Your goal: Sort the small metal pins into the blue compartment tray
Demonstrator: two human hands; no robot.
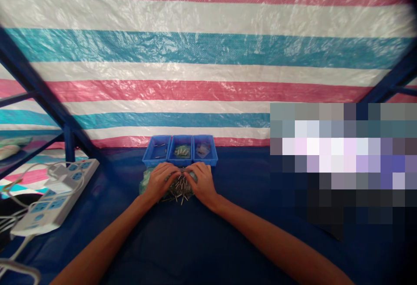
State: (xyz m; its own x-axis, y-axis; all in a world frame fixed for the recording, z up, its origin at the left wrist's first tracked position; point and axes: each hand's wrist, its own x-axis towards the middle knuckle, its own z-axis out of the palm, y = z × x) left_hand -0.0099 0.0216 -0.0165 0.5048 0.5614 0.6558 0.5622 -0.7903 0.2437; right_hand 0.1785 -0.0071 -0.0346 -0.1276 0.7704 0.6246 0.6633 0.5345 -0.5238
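I see the table [156, 250] stretching toward me between my forearms, trays [193, 149] along its far edge and a power strip [56, 203] limiting the left side. The pins [181, 185] lie between my left hand [162, 180] and right hand [203, 185], both curled around the bag [145, 182]; I can't tell whether they grip.

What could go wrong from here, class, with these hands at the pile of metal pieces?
The slim metal pieces lie loose between the left hand and right hand, so some might scatter or roll away. The green plastic bunched by the left hand could hide or snag a few. The blue trays sit just beyond the fingers, so a forward push might bump them.
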